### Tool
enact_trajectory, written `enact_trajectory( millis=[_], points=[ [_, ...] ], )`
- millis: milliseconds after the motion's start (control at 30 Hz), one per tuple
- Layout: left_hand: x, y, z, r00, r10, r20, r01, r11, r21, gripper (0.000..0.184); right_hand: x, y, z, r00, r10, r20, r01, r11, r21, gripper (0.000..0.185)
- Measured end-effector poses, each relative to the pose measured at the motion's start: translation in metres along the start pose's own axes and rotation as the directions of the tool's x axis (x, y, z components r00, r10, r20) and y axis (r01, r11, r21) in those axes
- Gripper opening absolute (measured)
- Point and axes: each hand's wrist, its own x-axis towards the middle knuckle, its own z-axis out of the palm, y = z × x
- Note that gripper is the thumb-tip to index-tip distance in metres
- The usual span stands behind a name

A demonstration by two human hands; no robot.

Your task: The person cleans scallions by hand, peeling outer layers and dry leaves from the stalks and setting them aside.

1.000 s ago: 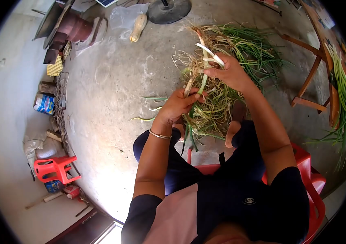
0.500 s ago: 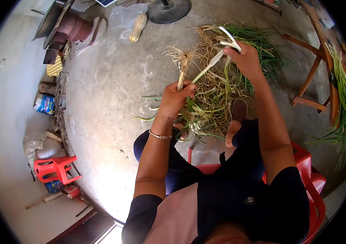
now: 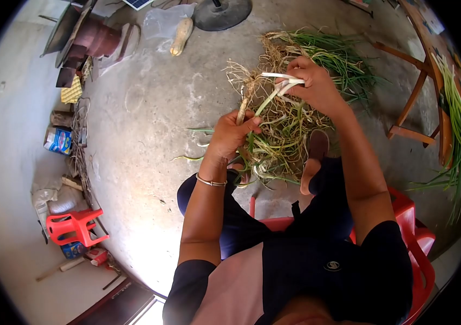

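My left hand [image 3: 231, 133] is closed round green onion stalks [image 3: 243, 108], whose dry roots point up and away from me. To its right, my right hand [image 3: 312, 85] grips the white ends of peeled onion stalks [image 3: 291, 82]; a pale green stem slants from there down to my left hand. Beneath both hands lies a heap of stripped leaves and roots [image 3: 282, 143] on the floor between my feet. Behind my right hand is a pile of unpeeled green onions [image 3: 338, 54], roots to the left and green tops to the right.
A wooden table [image 3: 447, 108] at the right carries a bunch of long green onions [image 3: 452, 103]. Ahead are a squash [image 3: 181, 37], a plastic bag [image 3: 160, 21] and a round black base [image 3: 222, 15]. A small red chair [image 3: 73, 226] stands by the left wall.
My right hand rose away from my left with the white stalks, then came back down and slightly left. The rooted stalk in my left hand has come clear of the heap, more upright.
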Motion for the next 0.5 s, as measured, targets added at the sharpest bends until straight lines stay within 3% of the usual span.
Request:
enact_trajectory(
  millis=[200, 267, 333, 367, 433, 500],
  points=[
    [-0.001, 0.002, 0.011, 0.992, 0.126, 0.022, -0.125, 0.992, -0.036, 0.022, -0.004, -0.014, 0.023, 0.983, -0.047, 0.176, 0.02, 0.989, 0.148, 0.025],
    [0.0, 0.001, 0.01, 0.997, 0.083, 0.009, -0.083, 0.997, 0.01, 0.022, -0.004, -0.017, 0.024, 0.983, -0.031, 0.181, 0.011, 0.994, 0.107, 0.023],
    [0.002, 0.002, 0.008, 0.999, 0.044, -0.006, -0.044, 0.997, 0.057, 0.022, -0.001, -0.008, 0.03, 0.993, 0.039, 0.112, -0.078, 0.929, 0.363, 0.013],
    [0.002, 0.002, 0.008, 1.0, 0.018, 0.017, -0.018, 1.0, -0.002, 0.021, 0.0, -0.003, 0.034, 0.993, 0.038, 0.113, -0.077, 0.929, 0.363, 0.013],
    [0.0, 0.003, 0.007, 0.999, -0.009, 0.042, 0.012, 0.998, -0.061, 0.021, 0.001, 0.007, 0.039, 0.972, 0.223, -0.076, -0.164, 0.871, 0.463, 0.009],
    [-0.003, 0.003, 0.004, 0.999, -0.019, 0.051, 0.025, 0.994, -0.106, 0.019, 0.007, 0.02, 0.022, 0.951, 0.262, -0.164, -0.165, 0.879, 0.448, 0.009]
  ],
)
